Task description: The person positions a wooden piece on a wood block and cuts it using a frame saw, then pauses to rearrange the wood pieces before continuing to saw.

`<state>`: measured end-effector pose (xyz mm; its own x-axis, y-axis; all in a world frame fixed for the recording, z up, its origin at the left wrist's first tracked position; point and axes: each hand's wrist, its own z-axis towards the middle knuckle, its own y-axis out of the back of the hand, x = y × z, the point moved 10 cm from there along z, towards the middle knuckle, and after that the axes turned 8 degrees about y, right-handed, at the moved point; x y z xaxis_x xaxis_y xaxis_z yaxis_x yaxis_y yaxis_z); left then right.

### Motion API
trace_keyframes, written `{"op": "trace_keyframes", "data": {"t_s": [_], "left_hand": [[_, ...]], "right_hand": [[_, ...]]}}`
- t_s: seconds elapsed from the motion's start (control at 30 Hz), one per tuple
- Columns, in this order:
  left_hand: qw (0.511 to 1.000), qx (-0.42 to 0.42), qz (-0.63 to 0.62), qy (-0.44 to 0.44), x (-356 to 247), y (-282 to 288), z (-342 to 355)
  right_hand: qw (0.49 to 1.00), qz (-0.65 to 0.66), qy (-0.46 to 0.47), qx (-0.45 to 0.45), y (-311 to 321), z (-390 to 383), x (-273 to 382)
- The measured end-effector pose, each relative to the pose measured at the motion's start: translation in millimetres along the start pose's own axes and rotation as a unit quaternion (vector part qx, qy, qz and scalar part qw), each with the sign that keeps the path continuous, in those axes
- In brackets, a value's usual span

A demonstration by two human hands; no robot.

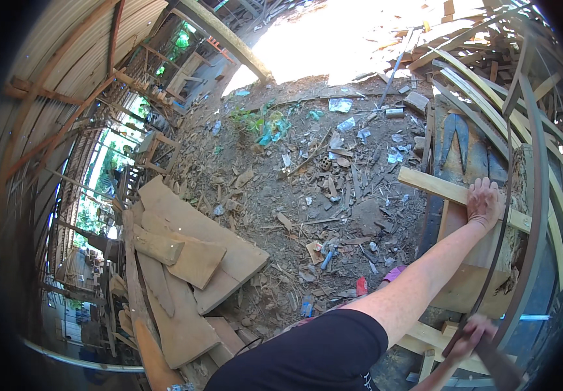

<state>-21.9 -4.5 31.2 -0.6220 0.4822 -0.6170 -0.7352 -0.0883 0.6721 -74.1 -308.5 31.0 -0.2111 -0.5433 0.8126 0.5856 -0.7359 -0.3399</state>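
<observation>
Head view: left grip (483, 203) rests on straight-edged, pale wooden batten (433, 184).

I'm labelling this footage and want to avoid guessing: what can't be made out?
In the head view:
- Right hand: motion blur obscures its exact finger placement on the saw.
- Wooden strip: the section under the left hand is covered by it.
- Sunlit ground: detail lost to glare.

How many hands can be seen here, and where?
2: the left hand on the pale wooden strip, and the right hand, blurred, at lower right, gripping what looks like a frame saw.
</observation>
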Motion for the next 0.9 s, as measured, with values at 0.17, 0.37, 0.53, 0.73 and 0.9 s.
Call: {"op": "trace_keyframes", "data": {"t_s": [0.17,0.37,0.53,0.73,0.9], "left_hand": [[1.0,0.006,-0.006,-0.014,-2,0,-3],[1.0,0.008,0.003,-0.015,-2,-1,-3],[1.0,0.025,0.008,0.003,-2,-3,-2],[1.0,0.021,-0.003,-0.012,-4,1,-3],[0.999,0.03,0.02,-0.005,-6,-4,-2]], "right_hand": [[1.0,0.004,0.003,0.03,-3,-3,19],[1.0,-0.011,0.019,0.008,-16,38,-14],[0.999,0.002,0.013,0.036,-10,17,20],[0.999,0.039,-0.01,-0.013,-2,45,-28],[0.998,0.058,0.013,0.027,-15,54,-23]]}}
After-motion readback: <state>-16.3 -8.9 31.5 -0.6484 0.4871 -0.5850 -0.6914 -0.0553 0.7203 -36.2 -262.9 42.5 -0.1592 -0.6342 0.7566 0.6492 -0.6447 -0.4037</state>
